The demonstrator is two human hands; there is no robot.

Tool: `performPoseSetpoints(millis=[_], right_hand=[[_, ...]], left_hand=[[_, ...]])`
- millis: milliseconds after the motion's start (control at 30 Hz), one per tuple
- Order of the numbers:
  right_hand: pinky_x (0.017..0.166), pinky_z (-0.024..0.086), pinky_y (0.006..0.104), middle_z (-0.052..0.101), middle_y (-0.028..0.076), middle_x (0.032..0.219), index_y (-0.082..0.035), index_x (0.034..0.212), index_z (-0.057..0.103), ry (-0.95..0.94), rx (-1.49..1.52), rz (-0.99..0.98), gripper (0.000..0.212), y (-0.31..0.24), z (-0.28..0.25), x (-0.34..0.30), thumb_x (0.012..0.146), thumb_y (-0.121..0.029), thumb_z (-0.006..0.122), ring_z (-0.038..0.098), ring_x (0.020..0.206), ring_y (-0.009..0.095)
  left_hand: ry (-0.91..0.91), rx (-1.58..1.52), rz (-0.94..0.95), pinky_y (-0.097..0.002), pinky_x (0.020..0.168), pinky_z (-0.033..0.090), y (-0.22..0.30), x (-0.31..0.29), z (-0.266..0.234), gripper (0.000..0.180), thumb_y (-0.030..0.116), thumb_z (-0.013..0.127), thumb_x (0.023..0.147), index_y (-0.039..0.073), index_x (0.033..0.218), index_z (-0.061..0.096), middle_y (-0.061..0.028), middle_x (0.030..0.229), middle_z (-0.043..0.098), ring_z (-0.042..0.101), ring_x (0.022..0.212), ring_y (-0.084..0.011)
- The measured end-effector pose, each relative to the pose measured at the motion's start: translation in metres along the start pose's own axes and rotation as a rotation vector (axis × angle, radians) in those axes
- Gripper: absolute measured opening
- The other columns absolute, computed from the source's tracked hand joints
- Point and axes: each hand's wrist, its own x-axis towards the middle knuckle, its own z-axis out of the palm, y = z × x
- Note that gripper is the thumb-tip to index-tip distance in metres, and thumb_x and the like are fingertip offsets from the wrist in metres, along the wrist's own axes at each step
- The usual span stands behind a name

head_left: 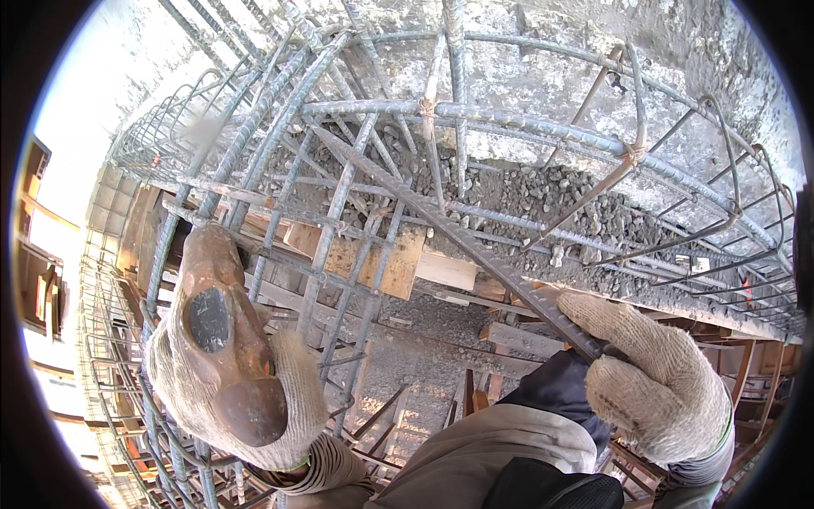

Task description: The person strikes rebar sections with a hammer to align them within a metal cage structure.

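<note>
My left hand (298, 394), in a pale knitted glove, is closed round a hammer (246, 348) close to its head. The head is rusty brown with a rounded end and a dark oval patch on top; the handle is hidden below it. On the right, my right hand (657, 382), gloved alike, grips the lower end of a long dark ribbed steel bar (462, 237). The bar slants up and left across the cage, its far end among the upright rebars (335, 212). A thick curved rebar (526, 125) runs beyond it.
A rough concrete wall (543, 81) rises behind the cage, with loose gravel (543, 195) along its foot. Wooden boards (394, 263) lie beneath the rebars. Thin bent stirrups (721, 225) stick out at the right. My knee (509, 433) is at the lower middle.
</note>
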Motion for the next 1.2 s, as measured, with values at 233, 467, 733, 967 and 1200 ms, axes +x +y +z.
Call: performPoseSetpoints(millis=[233,467,733,967,1200], right_hand=[[0.039,0.028,0.0235,0.057,0.008,0.062,0.012,0.143,0.044,-0.186,0.71,0.287,0.073,0.067,-0.025,-0.029,0.086,-0.021,0.074,0.045,0.043,0.009],[0.078,0.055,0.0357,0.072,0.015,0.092,0.001,0.131,0.057,-0.08,0.03,-0.212,0.052,0.154,-0.007,-0.063,0.09,-0.029,0.072,0.072,0.083,0.027],[0.064,0.052,0.0312,0.068,0.012,0.069,0.004,0.094,0.064,-0.009,0.006,0.031,0.043,0.234,0.021,-0.117,0.093,-0.039,0.07,0.066,0.065,0.017],[0.059,0.05,0.035,0.065,0.014,0.067,0.004,0.102,0.063,0.234,-0.122,-0.283,0.073,0.242,0.042,-0.115,0.084,-0.066,0.068,0.066,0.062,0.023],[0.068,0.056,0.0401,0.07,0.018,0.083,0.002,0.112,0.061,0.083,-0.336,-0.415,0.063,0.258,0.049,-0.092,0.076,-0.045,0.081,0.072,0.077,0.036]], left_hand=[[-0.02,0.082,0.052,-0.0392,0.077,0.049,-0.002,-0.004,0.0,0.032,0.005,0.072,0.07,0.002,0.102,0.069,-0.0113,0.098,0.066,0.062,0.085,-0.0266],[0.043,-0.005,0.113,-0.0478,0.094,0.046,-0.002,0.003,-0.02,0.059,0.02,0.08,0.066,0.001,0.12,0.065,-0.0189,0.114,0.065,0.062,0.105,-0.0357],[-0.445,-1.161,0.09,-0.046,0.107,0.045,0.053,-0.077,-0.024,0.074,0.03,0.083,0.071,0.001,0.133,0.055,-0.0157,0.137,0.055,0.055,0.126,-0.0312],[-1.054,-2.273,-0.907,-0.0316,0.096,0.049,0.154,-0.23,0.016,0.06,0.016,0.08,0.083,0.001,0.134,0.051,-0.0066,0.118,0.06,0.059,0.11,-0.0156],[-0.934,-1.871,-0.489,-0.0408,0.088,0.051,0.2,-0.204,0.015,0.048,0.034,0.067,0.094,-0.002,0.124,0.057,-0.0189,0.11,0.064,0.065,0.099,-0.0315]])
